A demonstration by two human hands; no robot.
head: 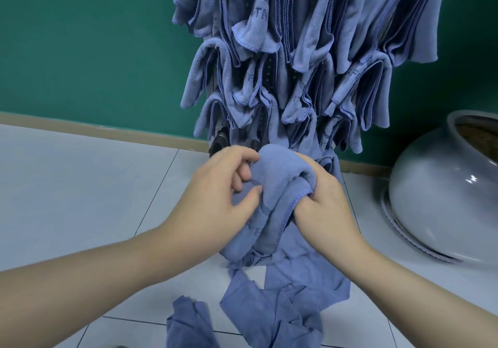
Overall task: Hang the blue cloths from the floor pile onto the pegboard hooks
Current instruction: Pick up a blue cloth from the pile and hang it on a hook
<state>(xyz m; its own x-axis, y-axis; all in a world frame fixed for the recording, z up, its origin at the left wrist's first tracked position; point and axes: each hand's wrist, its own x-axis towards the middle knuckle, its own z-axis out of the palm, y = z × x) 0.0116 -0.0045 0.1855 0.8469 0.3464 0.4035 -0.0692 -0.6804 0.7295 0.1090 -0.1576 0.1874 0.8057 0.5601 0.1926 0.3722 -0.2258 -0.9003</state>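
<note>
I see both hands meeting at one blue cloth (pixel 272 186) in the middle of the view, held up above the floor (pixel 80 186). My right hand (pixel 320 199) grips it from the right, fingers curled into the folded edge. My left hand (pixel 223 188) pinches its left side with thumb and bent fingers. The cloth is bunched, and its lower part hangs down towards the pile (pixel 269 307) of blue cloths on the near tiles. Far behind the hands stands the pegboard (pixel 269 70), almost covered by hung cloths (pixel 310 38) in several rows against the green wall (pixel 80 38). At the right, a grey pot (pixel 436 191) lies tilted on the floor.
</note>
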